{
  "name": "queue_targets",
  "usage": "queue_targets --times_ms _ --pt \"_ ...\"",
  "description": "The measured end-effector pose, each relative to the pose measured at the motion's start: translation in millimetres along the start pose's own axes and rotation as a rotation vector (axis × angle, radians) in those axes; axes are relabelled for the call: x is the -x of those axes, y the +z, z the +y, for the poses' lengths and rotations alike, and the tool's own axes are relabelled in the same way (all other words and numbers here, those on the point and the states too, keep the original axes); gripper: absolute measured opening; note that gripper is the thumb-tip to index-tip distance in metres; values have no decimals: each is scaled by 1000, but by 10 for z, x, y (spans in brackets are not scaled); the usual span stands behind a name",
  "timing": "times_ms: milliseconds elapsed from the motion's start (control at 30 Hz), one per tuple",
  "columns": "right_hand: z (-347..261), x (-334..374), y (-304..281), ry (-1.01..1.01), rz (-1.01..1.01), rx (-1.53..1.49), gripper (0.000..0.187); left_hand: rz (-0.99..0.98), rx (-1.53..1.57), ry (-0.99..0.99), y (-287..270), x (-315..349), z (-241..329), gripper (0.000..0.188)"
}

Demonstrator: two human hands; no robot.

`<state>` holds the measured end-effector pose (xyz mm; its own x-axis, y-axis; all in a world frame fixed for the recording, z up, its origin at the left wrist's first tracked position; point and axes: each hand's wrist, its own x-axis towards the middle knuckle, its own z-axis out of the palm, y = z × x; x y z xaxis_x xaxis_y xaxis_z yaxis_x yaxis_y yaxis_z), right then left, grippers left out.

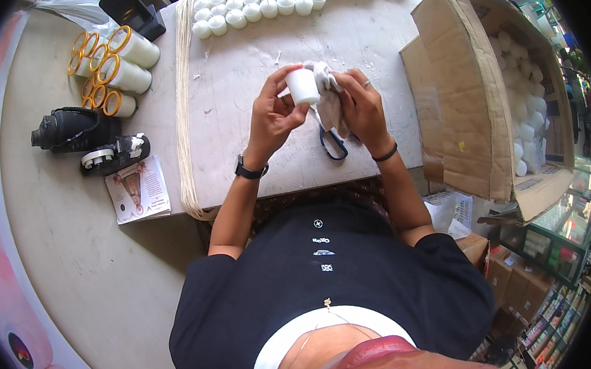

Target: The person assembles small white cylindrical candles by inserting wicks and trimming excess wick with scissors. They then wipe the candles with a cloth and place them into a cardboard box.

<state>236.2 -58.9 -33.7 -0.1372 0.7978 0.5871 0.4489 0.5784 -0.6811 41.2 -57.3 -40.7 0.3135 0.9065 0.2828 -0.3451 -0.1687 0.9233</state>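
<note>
My left hand (277, 111) grips a small white cylinder (302, 87), which looks like a votive candle, between thumb and fingers above the table. Close beside it, my right hand (362, 106) is closed on a crumpled whitish cloth (329, 102), whose upper part meets the candle's right edge. The cloth's lower end hangs down over a pair of scissors (333, 144) on the table; only their dark handles show well, and the blades are mostly hidden.
Rows of white candles (268, 8) line the table's far edge. A cardboard box (466, 102) of similar pieces stands right. A bundle of pale cord (188, 103) crosses the left side. Beyond it are gold-rimmed rolls (127, 76), a black bottle (72, 129), a tape dispenser (114, 155) and leaflets (138, 190).
</note>
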Motion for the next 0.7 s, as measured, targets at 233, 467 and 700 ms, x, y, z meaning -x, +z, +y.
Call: queue_targets --times_ms 233,467,700 --pt "-292 -159 -89 -102 -37 10 46 44 -73 -10 43 14 -110 65" --pt "88 -44 -335 -53 -51 334 48 70 -255 159 -160 59 21 62" --pt "120 80 -641 197 254 610 40 171 -145 170 -255 112 -1 63"
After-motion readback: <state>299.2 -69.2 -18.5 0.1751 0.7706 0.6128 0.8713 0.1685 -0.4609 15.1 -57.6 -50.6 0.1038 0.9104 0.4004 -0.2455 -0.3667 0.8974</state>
